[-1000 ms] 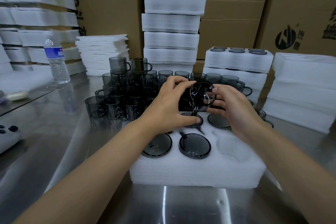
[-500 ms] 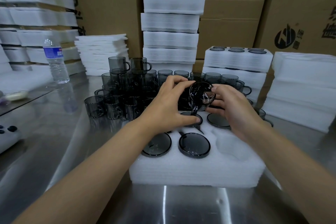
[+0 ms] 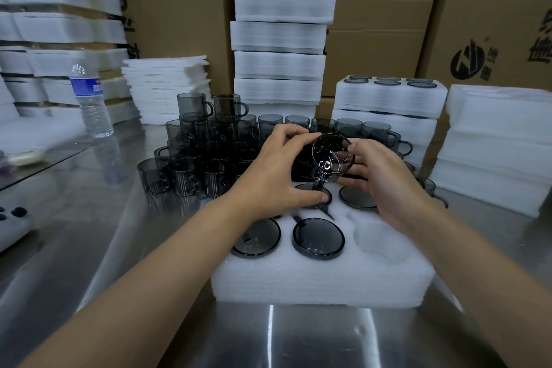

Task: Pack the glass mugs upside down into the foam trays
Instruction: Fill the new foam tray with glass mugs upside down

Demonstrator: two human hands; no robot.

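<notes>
Carefully: your left hand and right hand both curl their fingers round the glass mug, tipped above the foam tray; it is likely slick and breakable, so hold its wall.

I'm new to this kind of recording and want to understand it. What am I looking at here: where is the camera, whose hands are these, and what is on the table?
There is no machine here. A person works with bare hands, and the single picture comes from a camera worn on the head, looking forward and down. The left hand and the right hand together hold a dark glass mug, tipped on its side above a white foam tray that lies on a steel table. At least four mugs already sit upside down in the tray's pockets, and the near right pocket is empty. Behind the tray stand loose mugs, a water bottle, stacks of foam trays and cardboard boxes.
</notes>
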